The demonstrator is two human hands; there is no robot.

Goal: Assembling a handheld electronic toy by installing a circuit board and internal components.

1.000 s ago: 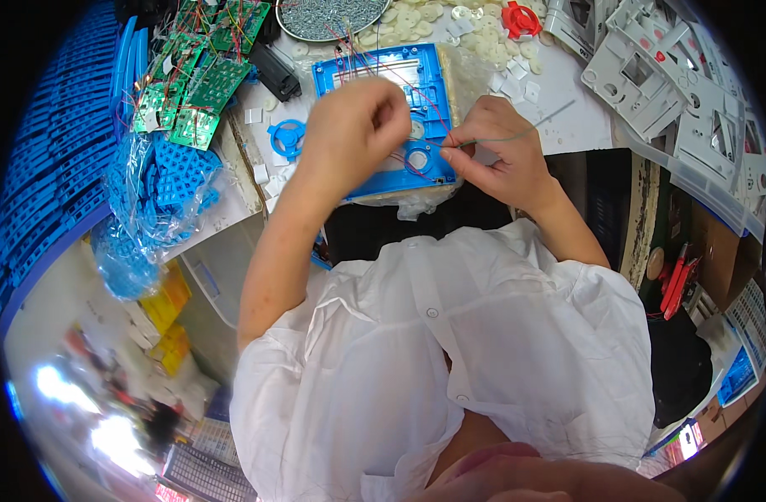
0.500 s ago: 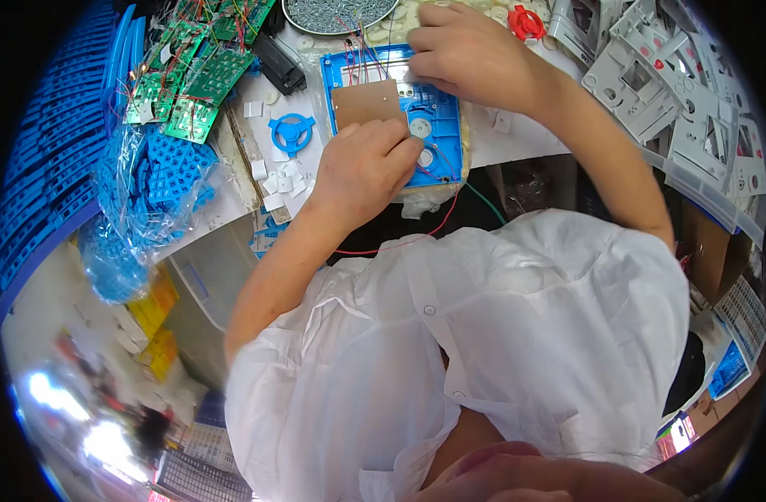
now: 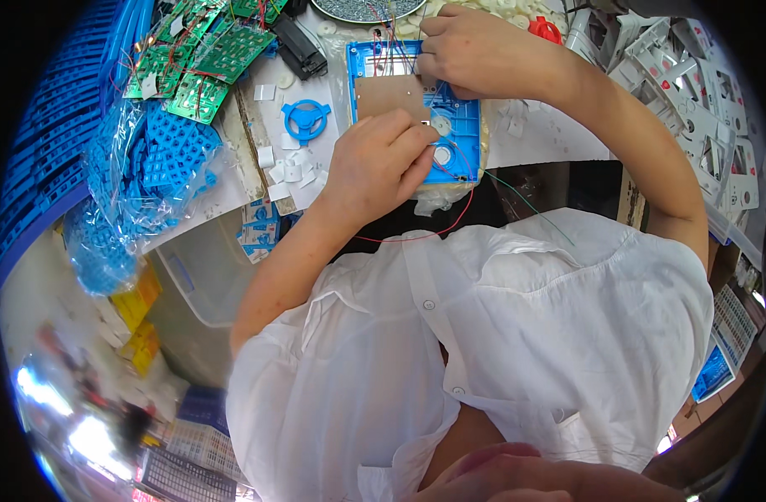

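Note:
A shallow blue plastic casing (image 3: 472, 138) lies on the bench in front of me, with thin wires rising from its far edge. A flat brown board (image 3: 387, 96) covers its left half. My left hand (image 3: 381, 163) is closed at the near edge of that board, its fingertips over the round white part (image 3: 442, 156) inside the casing. What it pinches, if anything, is hidden. Curled over the casing's far right corner, my right hand (image 3: 479, 52) keeps its fingers bent; their tips and any small thing in them are out of sight. A red wire (image 3: 456, 222) loops toward my shirt.
Green circuit boards (image 3: 224, 54) and bagged blue keypads (image 3: 169, 155) are heaped at left. A blue ring (image 3: 306, 121), small white pieces (image 3: 291, 171) and a black case (image 3: 301, 52) lie nearer. A screw tray (image 3: 366, 8) stands behind; white panels (image 3: 692, 109) pile up at right.
The whole view has shifted, so the bench things sit farther right in the picture. My left thumb has moved lower, away from the forefinger. The green wire now stretches toward my shirt.

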